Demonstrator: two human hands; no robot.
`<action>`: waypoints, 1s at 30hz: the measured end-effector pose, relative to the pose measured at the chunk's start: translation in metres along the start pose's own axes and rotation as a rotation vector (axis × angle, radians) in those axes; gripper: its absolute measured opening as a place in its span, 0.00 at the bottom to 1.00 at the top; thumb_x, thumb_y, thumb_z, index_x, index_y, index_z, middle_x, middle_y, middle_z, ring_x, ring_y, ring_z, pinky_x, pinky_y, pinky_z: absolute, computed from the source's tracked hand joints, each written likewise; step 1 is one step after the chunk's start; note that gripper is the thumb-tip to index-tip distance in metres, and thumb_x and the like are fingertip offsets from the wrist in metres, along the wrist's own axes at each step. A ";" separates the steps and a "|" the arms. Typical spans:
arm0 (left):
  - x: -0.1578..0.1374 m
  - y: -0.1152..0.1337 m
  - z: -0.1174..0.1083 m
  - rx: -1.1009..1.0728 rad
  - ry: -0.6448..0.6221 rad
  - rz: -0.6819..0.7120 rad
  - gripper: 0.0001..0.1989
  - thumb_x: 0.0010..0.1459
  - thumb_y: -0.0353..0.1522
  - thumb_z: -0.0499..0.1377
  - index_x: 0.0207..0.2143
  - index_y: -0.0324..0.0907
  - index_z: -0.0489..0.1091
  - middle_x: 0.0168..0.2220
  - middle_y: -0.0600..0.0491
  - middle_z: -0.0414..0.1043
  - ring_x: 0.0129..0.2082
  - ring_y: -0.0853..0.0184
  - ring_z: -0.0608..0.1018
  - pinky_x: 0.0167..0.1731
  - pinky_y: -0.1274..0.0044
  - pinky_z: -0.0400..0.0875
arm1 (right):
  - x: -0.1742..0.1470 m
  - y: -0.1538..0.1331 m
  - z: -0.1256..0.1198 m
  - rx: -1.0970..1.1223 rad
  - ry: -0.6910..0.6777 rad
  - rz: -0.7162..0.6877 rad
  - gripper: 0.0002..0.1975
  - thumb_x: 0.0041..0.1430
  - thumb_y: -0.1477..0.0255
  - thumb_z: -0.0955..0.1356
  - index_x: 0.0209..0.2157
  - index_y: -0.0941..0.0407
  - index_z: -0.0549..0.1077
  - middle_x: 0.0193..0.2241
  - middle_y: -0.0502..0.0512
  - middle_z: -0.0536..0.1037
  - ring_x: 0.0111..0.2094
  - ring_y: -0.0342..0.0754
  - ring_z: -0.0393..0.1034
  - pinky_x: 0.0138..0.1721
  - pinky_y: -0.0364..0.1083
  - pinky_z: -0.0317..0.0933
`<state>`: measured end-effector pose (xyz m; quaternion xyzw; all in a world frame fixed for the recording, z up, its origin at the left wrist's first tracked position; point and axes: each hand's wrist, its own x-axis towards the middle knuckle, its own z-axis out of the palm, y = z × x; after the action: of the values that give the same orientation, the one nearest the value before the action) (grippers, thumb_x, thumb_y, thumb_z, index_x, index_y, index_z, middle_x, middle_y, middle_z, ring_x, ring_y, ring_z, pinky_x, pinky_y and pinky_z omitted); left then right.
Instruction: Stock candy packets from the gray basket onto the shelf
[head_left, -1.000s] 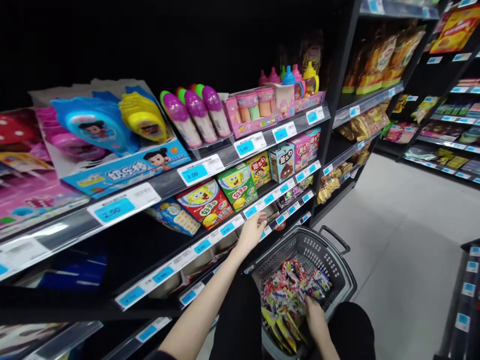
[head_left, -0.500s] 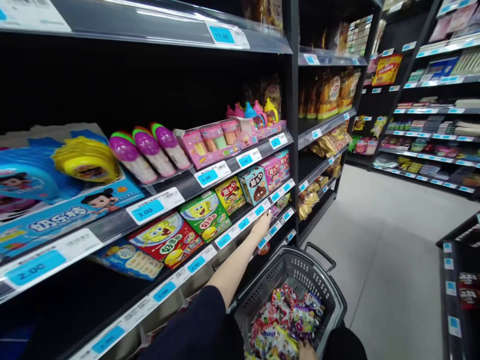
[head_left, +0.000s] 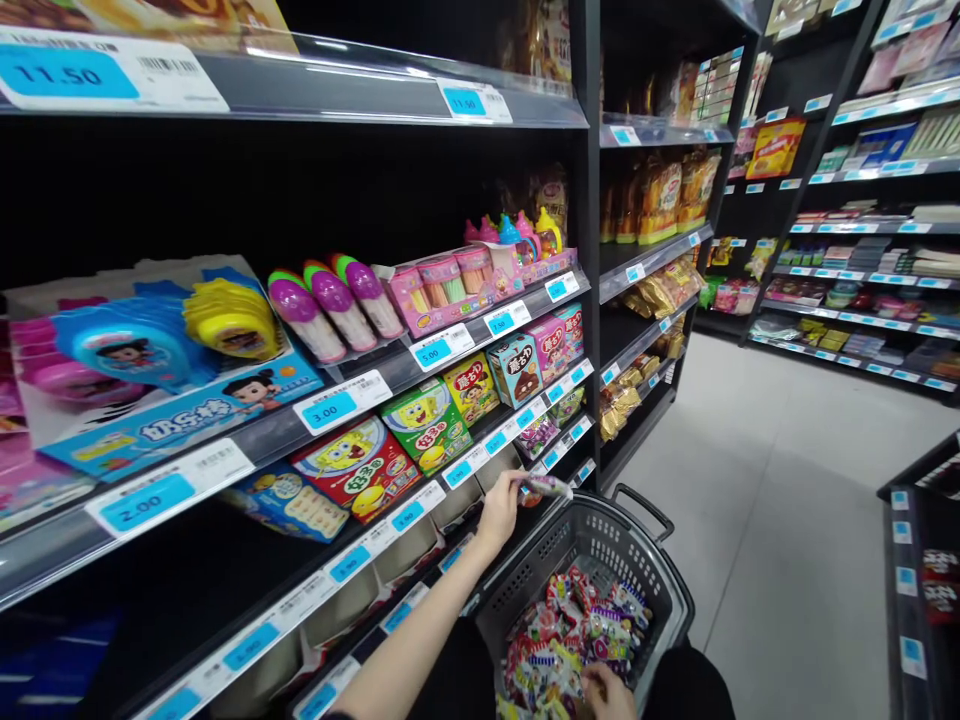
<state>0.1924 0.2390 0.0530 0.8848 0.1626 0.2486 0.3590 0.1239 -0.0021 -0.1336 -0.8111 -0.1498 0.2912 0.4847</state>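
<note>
Below center, our left grip (head_left: 501, 508) pinches a packet (head_left: 549, 486) endwise, perhaps for clearance; our right grip (head_left: 606, 692) we can't tell.

The left forearm (head_left: 424, 622) was bare and slender, with a sliver of dark sleeve (head_left: 342, 716) at the bottom edge of the view. The left hand (head_left: 498, 512) and the right hand (head_left: 609, 694) were bare too, the left wrist (head_left: 484, 545) likewise. Plain black cloth (head_left: 454, 665) covered the left leg (head_left: 444, 688) and the right leg (head_left: 690, 690), too dark to show any seam or fold.
</note>
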 end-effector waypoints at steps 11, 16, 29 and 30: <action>-0.122 0.106 -0.053 -1.045 -0.042 -0.229 0.08 0.49 0.34 0.58 0.29 0.43 0.61 0.35 0.52 0.67 0.44 0.59 0.71 0.45 0.68 0.63 | -0.077 -0.181 -0.083 1.208 -0.235 0.056 0.28 0.46 0.58 0.68 0.48 0.55 0.64 0.41 0.60 0.75 0.39 0.55 0.71 0.36 0.53 0.65; -0.158 0.128 -0.063 -1.219 0.019 -0.469 0.22 0.48 0.43 0.58 0.45 0.47 0.62 0.53 0.47 0.60 0.52 0.57 0.65 0.48 0.67 0.61 | -0.105 -0.200 -0.071 1.183 -0.064 -0.097 0.31 0.46 0.65 0.70 0.52 0.50 0.57 0.44 0.58 0.73 0.42 0.53 0.69 0.39 0.52 0.64; -0.191 0.142 -0.100 -1.146 -0.673 -0.551 0.25 0.37 0.32 0.67 0.41 0.37 0.69 0.37 0.47 0.73 0.33 0.61 0.75 0.34 0.71 0.70 | -0.137 -0.159 -0.123 0.659 0.091 -0.287 0.17 0.48 0.57 0.66 0.39 0.51 0.68 0.35 0.56 0.76 0.36 0.54 0.71 0.33 0.50 0.66; -0.189 0.141 -0.108 -1.101 -0.743 -0.528 0.24 0.36 0.31 0.67 0.40 0.37 0.69 0.37 0.48 0.73 0.34 0.62 0.75 0.35 0.72 0.69 | -0.139 -0.168 -0.133 0.621 0.039 -0.264 0.24 0.46 0.58 0.67 0.46 0.49 0.64 0.38 0.57 0.75 0.39 0.54 0.70 0.35 0.50 0.66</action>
<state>-0.0073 0.1136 0.1595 0.5322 0.0893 -0.1186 0.8335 0.1035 -0.0864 0.1061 -0.6036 -0.1483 0.2419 0.7451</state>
